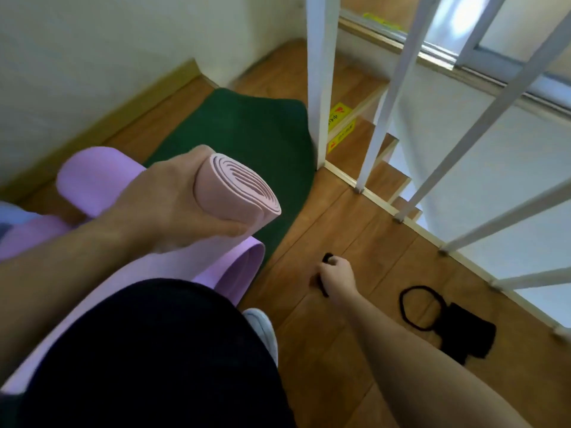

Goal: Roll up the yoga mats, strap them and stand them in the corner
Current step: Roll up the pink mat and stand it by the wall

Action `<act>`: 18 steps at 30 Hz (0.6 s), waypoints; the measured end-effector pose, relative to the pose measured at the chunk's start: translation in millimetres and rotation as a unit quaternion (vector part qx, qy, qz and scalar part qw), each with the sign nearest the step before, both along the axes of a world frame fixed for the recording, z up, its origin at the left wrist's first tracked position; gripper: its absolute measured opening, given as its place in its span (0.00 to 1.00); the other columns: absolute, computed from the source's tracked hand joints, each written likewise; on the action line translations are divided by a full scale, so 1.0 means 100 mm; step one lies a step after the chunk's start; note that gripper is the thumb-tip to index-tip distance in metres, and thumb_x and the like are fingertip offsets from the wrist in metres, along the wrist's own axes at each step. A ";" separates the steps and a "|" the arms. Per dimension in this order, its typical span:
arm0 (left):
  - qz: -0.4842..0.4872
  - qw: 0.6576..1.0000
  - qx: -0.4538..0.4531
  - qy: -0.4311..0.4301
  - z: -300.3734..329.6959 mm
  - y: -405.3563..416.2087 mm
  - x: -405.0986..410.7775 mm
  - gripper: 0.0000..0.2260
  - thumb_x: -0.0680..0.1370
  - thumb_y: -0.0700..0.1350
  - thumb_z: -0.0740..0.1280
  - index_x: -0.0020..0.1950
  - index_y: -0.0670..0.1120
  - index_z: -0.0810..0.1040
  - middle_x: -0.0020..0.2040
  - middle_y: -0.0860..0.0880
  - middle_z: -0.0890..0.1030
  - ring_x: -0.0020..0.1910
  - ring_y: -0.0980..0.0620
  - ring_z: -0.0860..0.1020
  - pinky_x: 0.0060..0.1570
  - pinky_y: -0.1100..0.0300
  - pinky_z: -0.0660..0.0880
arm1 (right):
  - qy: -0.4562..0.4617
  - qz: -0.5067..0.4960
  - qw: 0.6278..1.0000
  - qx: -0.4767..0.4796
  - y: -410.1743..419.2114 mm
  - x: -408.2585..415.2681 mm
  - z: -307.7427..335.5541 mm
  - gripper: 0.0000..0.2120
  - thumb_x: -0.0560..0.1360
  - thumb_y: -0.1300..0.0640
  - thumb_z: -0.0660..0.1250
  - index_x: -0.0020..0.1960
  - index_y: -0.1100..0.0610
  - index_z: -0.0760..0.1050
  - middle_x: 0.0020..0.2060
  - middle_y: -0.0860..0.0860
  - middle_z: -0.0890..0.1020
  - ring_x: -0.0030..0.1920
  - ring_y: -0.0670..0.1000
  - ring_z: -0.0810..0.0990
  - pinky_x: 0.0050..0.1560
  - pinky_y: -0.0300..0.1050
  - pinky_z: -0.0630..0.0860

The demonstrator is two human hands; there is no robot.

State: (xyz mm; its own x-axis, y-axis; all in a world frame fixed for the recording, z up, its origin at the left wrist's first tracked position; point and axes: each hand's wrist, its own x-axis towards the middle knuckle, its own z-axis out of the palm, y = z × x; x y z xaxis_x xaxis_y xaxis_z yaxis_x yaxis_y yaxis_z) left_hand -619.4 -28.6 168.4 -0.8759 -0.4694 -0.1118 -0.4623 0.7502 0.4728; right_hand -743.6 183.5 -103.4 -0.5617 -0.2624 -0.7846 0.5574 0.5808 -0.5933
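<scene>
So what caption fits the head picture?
Left hand holds rolled pink mat; right hand grabs black strap.

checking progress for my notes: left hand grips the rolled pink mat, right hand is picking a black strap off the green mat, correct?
Not quite. In the head view the right hand takes the black strap from the bare wooden floor, beside the green mat. The left hand does grip the rolled pink mat.

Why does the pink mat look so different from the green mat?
The pink mat is rolled into a tight coil; the green mat lies flat and unrolled. The pink mat is held up off the floor in the left hand; the green mat rests on the wooden floor. The pink mat is pale, the green mat dark. Neither has a strap round it that I can see.
</scene>
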 end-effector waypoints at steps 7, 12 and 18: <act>0.143 0.983 -0.053 0.097 1.01 -0.25 1.11 0.33 0.59 0.62 0.86 0.60 0.62 0.76 0.51 0.67 0.83 0.52 0.68 0.80 0.52 0.61 0.77 | -0.151 0.052 0.912 -0.379 -1.18 0.02 2.23 0.18 0.86 0.60 0.56 0.66 0.56 0.83 0.59 0.58 0.87 0.57 0.61 0.86 0.60 0.65 0.80; 0.281 0.933 -0.062 0.215 1.72 -0.23 2.30 0.35 0.55 0.64 0.86 0.58 0.61 0.77 0.51 0.66 0.84 0.52 0.67 0.81 0.53 0.60 0.79 | 0.051 0.301 0.852 -0.425 -1.69 0.97 3.86 0.16 0.83 0.66 0.68 0.66 0.50 0.83 0.53 0.54 0.89 0.37 0.54 0.86 0.33 0.49 0.83; 0.394 0.831 -0.028 0.391 1.85 0.19 3.70 0.28 0.63 0.41 0.87 0.58 0.51 0.80 0.51 0.60 0.87 0.51 0.63 0.84 0.46 0.65 0.81 | 0.247 0.515 0.714 -0.404 -1.84 2.48 4.86 0.11 0.69 0.53 0.84 0.49 0.47 0.87 0.46 0.46 0.89 0.47 0.53 0.89 0.48 0.60 0.87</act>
State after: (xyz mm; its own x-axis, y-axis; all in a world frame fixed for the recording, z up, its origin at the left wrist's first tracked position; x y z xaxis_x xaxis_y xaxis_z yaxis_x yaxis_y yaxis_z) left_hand -249.7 -9.4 353.0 -0.0883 -0.9167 0.3896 -0.3880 0.3919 0.8342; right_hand -496.0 0.0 382.3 0.1008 -0.9913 0.0844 -0.3122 -0.1121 -0.9434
